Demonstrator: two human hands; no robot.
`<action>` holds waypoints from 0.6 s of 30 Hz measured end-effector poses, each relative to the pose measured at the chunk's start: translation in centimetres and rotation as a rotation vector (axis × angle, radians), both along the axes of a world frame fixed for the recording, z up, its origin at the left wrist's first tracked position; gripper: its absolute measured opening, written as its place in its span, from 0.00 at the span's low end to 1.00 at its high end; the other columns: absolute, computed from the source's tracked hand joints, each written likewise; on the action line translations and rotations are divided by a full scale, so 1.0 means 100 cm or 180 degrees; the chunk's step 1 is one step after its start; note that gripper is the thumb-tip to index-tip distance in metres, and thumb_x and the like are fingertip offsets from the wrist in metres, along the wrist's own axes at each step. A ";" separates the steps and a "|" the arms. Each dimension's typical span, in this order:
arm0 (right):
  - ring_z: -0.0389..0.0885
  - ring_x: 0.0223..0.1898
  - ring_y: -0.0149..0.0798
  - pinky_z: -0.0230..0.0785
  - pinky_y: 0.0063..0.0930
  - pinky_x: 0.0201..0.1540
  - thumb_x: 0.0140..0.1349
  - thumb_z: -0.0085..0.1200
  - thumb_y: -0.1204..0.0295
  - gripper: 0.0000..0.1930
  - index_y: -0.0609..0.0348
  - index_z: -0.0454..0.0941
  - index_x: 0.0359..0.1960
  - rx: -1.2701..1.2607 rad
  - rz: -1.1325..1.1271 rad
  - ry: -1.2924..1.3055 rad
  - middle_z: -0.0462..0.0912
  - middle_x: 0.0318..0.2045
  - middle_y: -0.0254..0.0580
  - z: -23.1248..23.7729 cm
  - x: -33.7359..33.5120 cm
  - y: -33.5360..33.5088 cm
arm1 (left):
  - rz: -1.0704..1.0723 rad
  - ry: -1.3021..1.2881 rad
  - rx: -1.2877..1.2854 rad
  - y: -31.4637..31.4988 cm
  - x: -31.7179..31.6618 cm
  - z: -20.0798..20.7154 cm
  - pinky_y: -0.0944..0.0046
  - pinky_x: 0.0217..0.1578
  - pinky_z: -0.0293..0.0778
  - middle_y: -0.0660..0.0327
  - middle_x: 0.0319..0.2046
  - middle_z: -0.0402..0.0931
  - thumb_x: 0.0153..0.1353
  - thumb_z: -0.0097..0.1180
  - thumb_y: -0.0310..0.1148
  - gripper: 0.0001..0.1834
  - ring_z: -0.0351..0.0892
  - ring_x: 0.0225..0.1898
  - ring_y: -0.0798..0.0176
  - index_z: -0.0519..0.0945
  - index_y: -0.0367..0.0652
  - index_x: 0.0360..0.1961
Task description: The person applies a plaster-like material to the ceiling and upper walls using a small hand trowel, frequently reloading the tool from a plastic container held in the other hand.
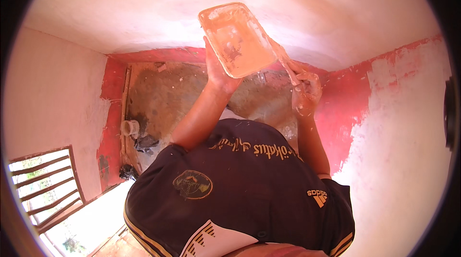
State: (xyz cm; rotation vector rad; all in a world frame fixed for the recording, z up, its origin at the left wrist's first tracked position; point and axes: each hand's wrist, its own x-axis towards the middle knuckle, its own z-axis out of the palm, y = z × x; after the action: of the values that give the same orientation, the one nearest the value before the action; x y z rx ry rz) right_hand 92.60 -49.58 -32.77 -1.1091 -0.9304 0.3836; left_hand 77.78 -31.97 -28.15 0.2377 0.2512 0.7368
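Observation:
My left hand (218, 72) is raised and grips the lower edge of a translucent orange plastic tray (237, 36) smeared with white plaster. The tray is tilted, with its open side facing the camera. My right hand (305, 91), spattered with plaster, is closed around the handle of a putty knife (288, 67). Its blade reaches up behind the tray's right edge, where it is mostly hidden. My dark shirt (240, 190) fills the lower middle of the view.
White plastered walls (408, 151) partly cover red paint (345, 108). Below lies a bare brown floor (168, 94) with a small white bucket (129, 126), dark rags (144, 143) and a wooden strip (126, 108) along the wall. A wooden-barred opening (48, 180) is at lower left.

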 end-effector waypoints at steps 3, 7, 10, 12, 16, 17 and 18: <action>0.76 0.60 0.54 0.65 0.48 0.65 0.63 0.53 0.83 0.07 0.59 0.73 0.41 -0.0002 -0.0241 -0.0304 0.83 0.52 0.60 0.009 -0.015 0.004 | -0.0039 -0.0054 -0.0058 0.003 0.000 -0.001 0.45 0.63 0.71 0.61 0.65 0.69 0.71 0.36 0.68 0.38 0.70 0.64 0.53 0.64 0.54 0.71; 0.77 0.58 0.53 0.67 0.46 0.63 0.59 0.53 0.86 0.09 0.58 0.74 0.38 -0.0104 -0.0434 -0.0548 0.85 0.51 0.56 0.029 -0.023 0.002 | 0.0037 0.0221 0.0000 0.003 0.002 0.000 0.46 0.62 0.72 0.60 0.64 0.70 0.71 0.36 0.68 0.38 0.71 0.64 0.54 0.64 0.54 0.70; 0.77 0.59 0.52 0.67 0.46 0.63 0.58 0.52 0.87 0.10 0.58 0.75 0.38 -0.0171 -0.0446 -0.0832 0.86 0.51 0.55 0.039 -0.021 -0.002 | -0.0057 0.0105 0.0031 -0.001 0.002 0.005 0.48 0.61 0.72 0.60 0.64 0.70 0.71 0.35 0.68 0.38 0.71 0.64 0.55 0.64 0.53 0.70; 0.77 0.59 0.52 0.68 0.46 0.62 0.59 0.52 0.87 0.10 0.58 0.75 0.37 -0.0132 -0.0482 -0.0881 0.86 0.50 0.55 0.043 -0.021 -0.005 | 0.0045 0.0267 0.0137 -0.005 0.003 0.009 0.49 0.61 0.72 0.59 0.64 0.69 0.72 0.33 0.68 0.39 0.71 0.63 0.55 0.63 0.51 0.71; 0.79 0.57 0.53 0.72 0.46 0.58 0.60 0.53 0.85 0.08 0.60 0.76 0.38 -0.0007 -0.0448 -0.0762 0.86 0.50 0.55 0.049 -0.026 -0.009 | 0.0005 0.0149 0.0101 -0.010 0.006 0.013 0.49 0.61 0.72 0.59 0.64 0.69 0.73 0.31 0.67 0.38 0.71 0.63 0.55 0.63 0.51 0.71; 0.79 0.57 0.53 0.72 0.46 0.58 0.60 0.53 0.85 0.08 0.60 0.76 0.38 -0.0016 -0.0457 -0.0791 0.86 0.50 0.55 0.051 -0.028 -0.011 | 0.0094 0.0366 0.0182 -0.012 0.008 0.013 0.49 0.61 0.72 0.59 0.64 0.69 0.73 0.29 0.67 0.38 0.71 0.63 0.55 0.63 0.50 0.71; 0.80 0.55 0.54 0.73 0.45 0.58 0.61 0.54 0.84 0.06 0.61 0.76 0.38 0.0060 -0.0231 -0.1318 0.86 0.50 0.56 0.053 -0.029 -0.011 | 0.0128 0.0457 0.0337 -0.011 0.010 0.012 0.49 0.62 0.72 0.59 0.64 0.69 0.73 0.28 0.66 0.38 0.71 0.63 0.55 0.63 0.50 0.71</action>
State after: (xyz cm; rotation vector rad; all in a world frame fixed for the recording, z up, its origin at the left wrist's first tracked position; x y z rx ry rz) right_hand 89.73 -50.66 -27.50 -1.2251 -1.2487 0.0834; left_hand 78.78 -33.10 -26.92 0.3879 0.3546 0.7748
